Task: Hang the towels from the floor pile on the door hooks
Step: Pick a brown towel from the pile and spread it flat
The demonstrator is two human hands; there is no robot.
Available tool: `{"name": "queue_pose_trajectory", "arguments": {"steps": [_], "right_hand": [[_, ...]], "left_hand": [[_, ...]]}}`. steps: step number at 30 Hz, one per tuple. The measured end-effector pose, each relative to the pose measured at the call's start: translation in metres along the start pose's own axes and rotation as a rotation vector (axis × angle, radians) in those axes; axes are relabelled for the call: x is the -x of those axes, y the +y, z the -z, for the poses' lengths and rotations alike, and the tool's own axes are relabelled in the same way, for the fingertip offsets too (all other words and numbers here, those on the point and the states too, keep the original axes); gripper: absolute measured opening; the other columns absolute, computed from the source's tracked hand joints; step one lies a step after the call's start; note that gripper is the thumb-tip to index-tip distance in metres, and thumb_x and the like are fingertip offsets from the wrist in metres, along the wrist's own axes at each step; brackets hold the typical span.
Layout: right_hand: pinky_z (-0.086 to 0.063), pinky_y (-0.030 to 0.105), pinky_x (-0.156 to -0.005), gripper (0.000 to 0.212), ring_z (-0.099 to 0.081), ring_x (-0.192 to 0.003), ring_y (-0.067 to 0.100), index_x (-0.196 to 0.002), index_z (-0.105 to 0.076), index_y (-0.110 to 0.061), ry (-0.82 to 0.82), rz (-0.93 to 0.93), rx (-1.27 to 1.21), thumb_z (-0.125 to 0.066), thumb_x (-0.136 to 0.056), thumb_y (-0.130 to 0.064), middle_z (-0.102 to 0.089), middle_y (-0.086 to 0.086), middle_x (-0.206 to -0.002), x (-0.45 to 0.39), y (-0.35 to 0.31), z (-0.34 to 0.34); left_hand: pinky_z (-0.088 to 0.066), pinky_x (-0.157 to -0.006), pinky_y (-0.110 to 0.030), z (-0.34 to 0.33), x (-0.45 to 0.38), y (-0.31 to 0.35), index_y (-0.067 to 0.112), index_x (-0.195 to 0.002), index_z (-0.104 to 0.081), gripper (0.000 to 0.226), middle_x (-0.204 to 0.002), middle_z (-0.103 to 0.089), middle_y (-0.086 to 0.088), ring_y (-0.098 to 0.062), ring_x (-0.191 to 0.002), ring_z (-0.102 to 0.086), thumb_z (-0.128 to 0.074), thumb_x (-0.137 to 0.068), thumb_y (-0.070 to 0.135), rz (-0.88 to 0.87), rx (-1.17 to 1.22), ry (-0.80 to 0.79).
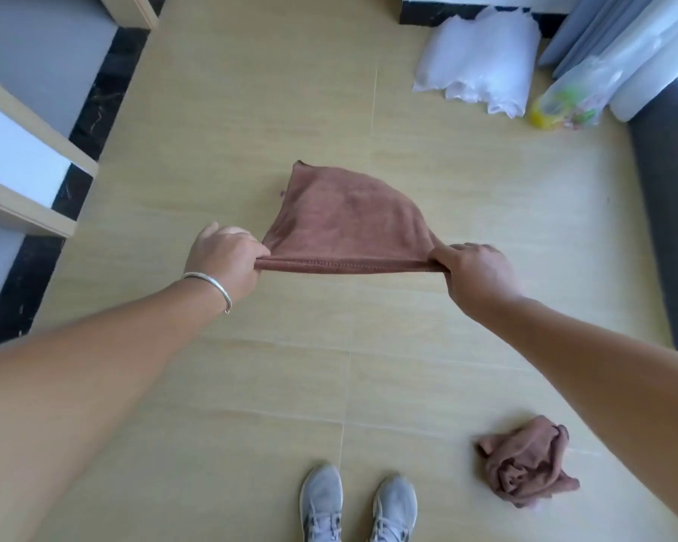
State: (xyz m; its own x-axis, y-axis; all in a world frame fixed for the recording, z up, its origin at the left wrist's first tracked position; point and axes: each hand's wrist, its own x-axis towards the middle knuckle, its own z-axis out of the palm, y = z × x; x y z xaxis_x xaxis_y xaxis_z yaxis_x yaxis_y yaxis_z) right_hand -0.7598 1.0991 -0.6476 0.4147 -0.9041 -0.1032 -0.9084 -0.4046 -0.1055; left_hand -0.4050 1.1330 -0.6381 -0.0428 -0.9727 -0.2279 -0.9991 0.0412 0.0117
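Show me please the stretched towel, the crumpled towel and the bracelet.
stretched towel [345, 224]: head view, middle of its cloth.
crumpled towel [525, 463]: head view, centre of the heap.
bracelet [212, 285]: head view, band on left wrist.

You've got one brown towel [345, 224] off the floor, stretched out between your left hand [228, 260] and right hand [474, 271]. Each hand pinches one end of the stitched hem, which runs taut and roughly level. The rest of the cloth billows away from you into a rounded triangle, one corner pointing far-left. Second brown towel [525, 463] lies crumpled in a loose ball on the tile floor [251, 385], near-right, just beside your right foot, well apart from the held one.
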Motion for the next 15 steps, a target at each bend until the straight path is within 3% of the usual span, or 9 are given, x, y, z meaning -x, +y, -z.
{"name": "queue_pose_trajectory", "arguments": {"steps": [2, 8, 12, 15], "right_hand": [[-0.037, 0.033, -0.065, 0.029, -0.06, -0.071, 0.031, -0.099, -0.061, -0.022, -0.092, 0.026, -0.01, -0.056, -0.08, -0.001, -0.068, 0.005, -0.079, 0.026, -0.007, -0.044], [-0.041, 0.034, -0.06, 0.032, -0.061, -0.072, 0.033, -0.108, -0.062, -0.02, -0.287, 0.052, -0.117, -0.06, -0.081, -0.005, -0.068, 0.005, -0.08, 0.113, -0.029, -0.163], [-0.037, 0.031, -0.063, 0.02, -0.062, -0.079, 0.029, -0.098, -0.066, -0.023, -0.428, 0.033, -0.132, -0.055, -0.086, -0.011, -0.069, 0.0, -0.086, 0.163, -0.039, -0.218], [-0.039, 0.031, -0.064, 0.023, -0.062, -0.085, 0.027, -0.103, -0.063, -0.026, -0.518, 0.028, -0.149, -0.051, -0.09, -0.012, -0.068, -0.001, -0.091, 0.186, -0.044, -0.244]], "left_hand": [[-0.032, -0.101, -0.041, -0.047, 0.026, 0.002, 0.027, -0.072, -0.065, 0.016, -0.077, -0.056, 0.01, -0.021, -0.105, -0.055, -0.059, -0.082, 0.015, 0.008, 0.008, -0.062], [-0.026, -0.109, -0.04, -0.181, 0.105, 0.013, 0.036, -0.096, -0.072, 0.019, -0.102, -0.067, 0.012, -0.017, -0.114, -0.051, -0.06, -0.087, 0.025, 0.082, -0.002, -0.32], [-0.035, -0.092, -0.032, -0.242, 0.147, 0.022, 0.038, -0.097, -0.072, 0.019, -0.099, -0.067, 0.013, -0.015, -0.105, -0.055, -0.059, -0.087, 0.028, 0.07, -0.052, -0.459], [-0.036, -0.086, -0.031, -0.27, 0.164, 0.028, 0.036, -0.092, -0.071, 0.018, -0.095, -0.067, 0.011, -0.017, -0.1, -0.056, -0.058, -0.086, 0.025, 0.092, -0.041, -0.526]]}}
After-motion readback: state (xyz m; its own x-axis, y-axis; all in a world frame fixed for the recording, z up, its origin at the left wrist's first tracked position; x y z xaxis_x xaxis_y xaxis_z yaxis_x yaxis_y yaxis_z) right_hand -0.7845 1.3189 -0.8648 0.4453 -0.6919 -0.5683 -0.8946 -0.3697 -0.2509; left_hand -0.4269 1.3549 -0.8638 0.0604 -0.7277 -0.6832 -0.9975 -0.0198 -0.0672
